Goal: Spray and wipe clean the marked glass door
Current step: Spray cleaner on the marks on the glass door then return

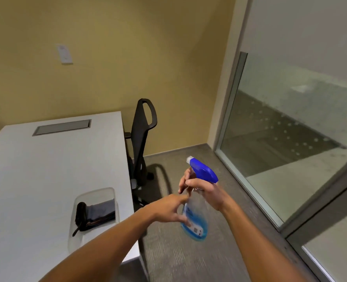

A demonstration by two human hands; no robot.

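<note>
Wrapping around the neck of the spray bottle [195,208], the fingers [183,183] of the right hand [205,192] close just under the blue trigger head, with the index finger lying across the front by the trigger. The left hand [172,209] reaches in from the other side with its fingers spread and loosely curled; its fingertips lie against the lower body of the bottle near the label, though motion blur makes it hard to tell whether they press on it or only brush it. The bottle is clear plastic with a blue head and a white nozzle tip that points up and to the left; a shallow pool of blue liquid sits at its bottom, and its white and blue label is too blurred to read. It is held in the air over the grey carpet [188,261], between the white table [46,169] on the left and the glass door [290,129] on the right. The door's glass shows a scatter of pale spots, and the door is cut off at the right edge. On the table, a clear tray [107,191] holds a folded dark cloth [96,215]. A black chair [143,139] stands beside the table against the yellow wall [127,58], its seat hidden behind the table edge.
</note>
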